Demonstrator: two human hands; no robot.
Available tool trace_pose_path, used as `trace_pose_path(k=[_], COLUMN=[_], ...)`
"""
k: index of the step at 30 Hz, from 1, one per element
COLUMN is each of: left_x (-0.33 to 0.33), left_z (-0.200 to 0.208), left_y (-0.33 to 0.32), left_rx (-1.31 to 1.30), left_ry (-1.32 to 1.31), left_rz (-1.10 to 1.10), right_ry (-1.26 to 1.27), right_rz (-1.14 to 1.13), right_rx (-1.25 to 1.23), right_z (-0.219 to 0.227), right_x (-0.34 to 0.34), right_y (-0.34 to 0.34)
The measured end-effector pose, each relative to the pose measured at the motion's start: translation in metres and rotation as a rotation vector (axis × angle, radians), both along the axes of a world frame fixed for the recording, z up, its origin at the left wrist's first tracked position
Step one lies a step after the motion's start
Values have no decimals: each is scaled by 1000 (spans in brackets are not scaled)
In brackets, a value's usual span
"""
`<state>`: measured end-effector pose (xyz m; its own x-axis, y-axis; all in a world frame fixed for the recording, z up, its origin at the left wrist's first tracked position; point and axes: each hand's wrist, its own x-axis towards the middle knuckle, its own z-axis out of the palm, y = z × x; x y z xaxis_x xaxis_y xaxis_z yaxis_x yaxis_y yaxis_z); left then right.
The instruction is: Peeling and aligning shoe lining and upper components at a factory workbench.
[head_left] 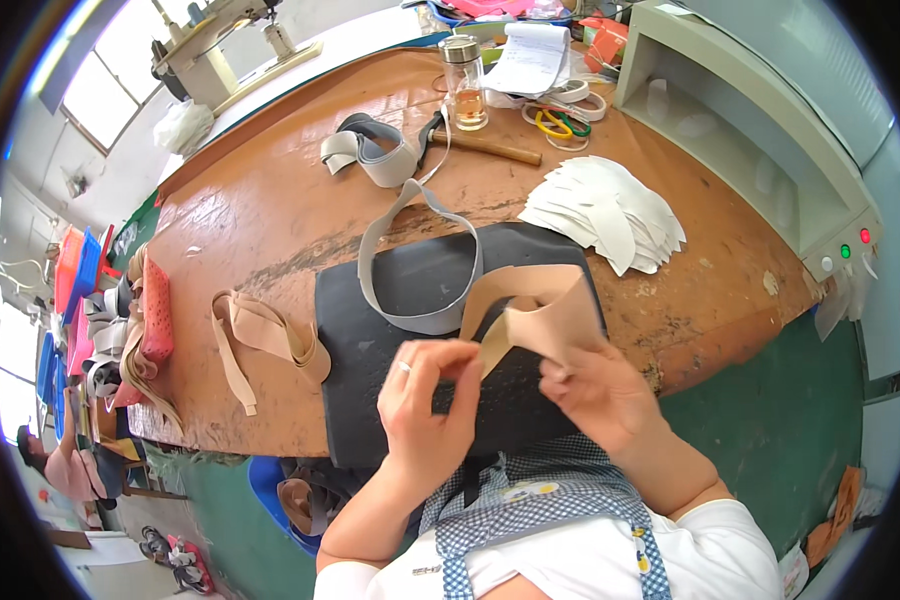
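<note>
Head view, left hand point(422, 408) and right hand point(608, 395) pinching tan strip point(560, 322), handwritten notepad point(530, 62)

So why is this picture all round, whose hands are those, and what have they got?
No robot here, just a person's two bare hands. A wide fisheye camera worn on the head looks down, so straight edges bend near the rim. The right hand holds a curled tan strip; the left hand has its fingertips at the strip's edge. Underneath, a black mat lies on a brown table. Also there: a grey loop, a hammer and a heap of white pieces.
</note>
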<state>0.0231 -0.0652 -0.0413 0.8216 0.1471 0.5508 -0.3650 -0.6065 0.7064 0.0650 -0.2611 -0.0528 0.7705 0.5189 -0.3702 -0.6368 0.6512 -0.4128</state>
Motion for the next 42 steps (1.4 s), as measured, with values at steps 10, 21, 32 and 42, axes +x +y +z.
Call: trace_pose_path(k=[10,21,32,42], left_x=[22,19,20,51], left_z=[8,-29,-40,-29], left_y=[33,-5,7,67], left_rx=[325,-673,-729,435], left_ry=[171,703,698,116], left_rz=[38,-260,-384,-47], right_ry=[-292,-266,-561,-338], right_rz=[-108,-123,-128,214], right_rx=[-210,-282,-532,-472], right_z=[25,-32,-41,95], right_x=[-8,-9,3,-30], right_y=[-21,21,21,-26])
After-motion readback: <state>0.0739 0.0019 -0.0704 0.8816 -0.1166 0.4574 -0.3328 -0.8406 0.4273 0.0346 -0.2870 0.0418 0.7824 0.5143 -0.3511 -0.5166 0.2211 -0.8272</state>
